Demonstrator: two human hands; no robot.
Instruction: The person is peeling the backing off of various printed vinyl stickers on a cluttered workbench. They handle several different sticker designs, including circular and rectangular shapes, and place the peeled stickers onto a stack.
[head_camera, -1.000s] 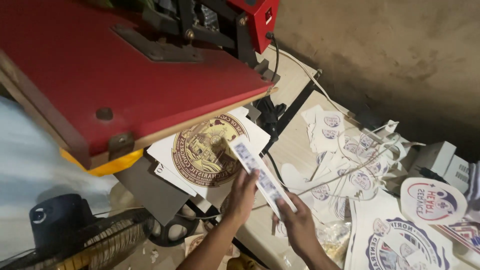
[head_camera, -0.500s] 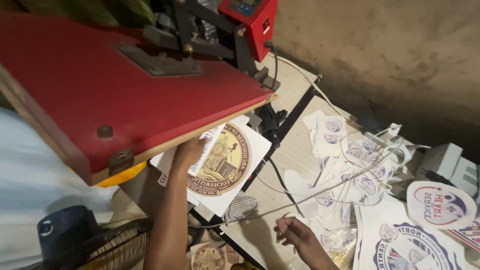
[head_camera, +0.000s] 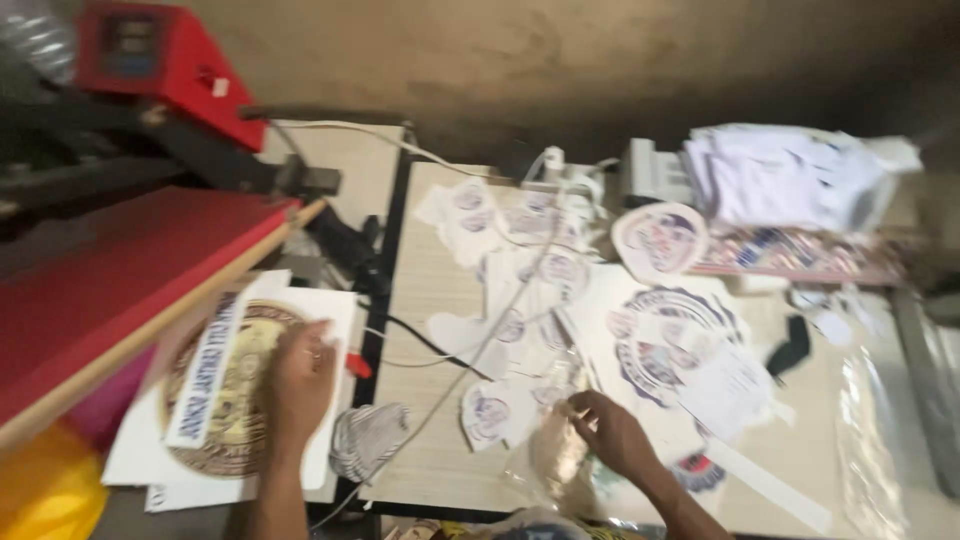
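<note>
The left hand (head_camera: 300, 375) lies flat, fingers together, steadying the round printed sheet (head_camera: 235, 400) under the red press (head_camera: 110, 290), while the right hand (head_camera: 610, 435), fingers loosely curled, touches clear film (head_camera: 555, 455) on the counter (head_camera: 440, 280).

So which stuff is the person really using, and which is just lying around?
In use:
- left hand pressing on the round brown print
- white strip laid across that print
- red heat press above it
- right hand at a clear plastic bag

Lying about:
- small cut-out stickers
- stack of white sheets
- cables
</note>
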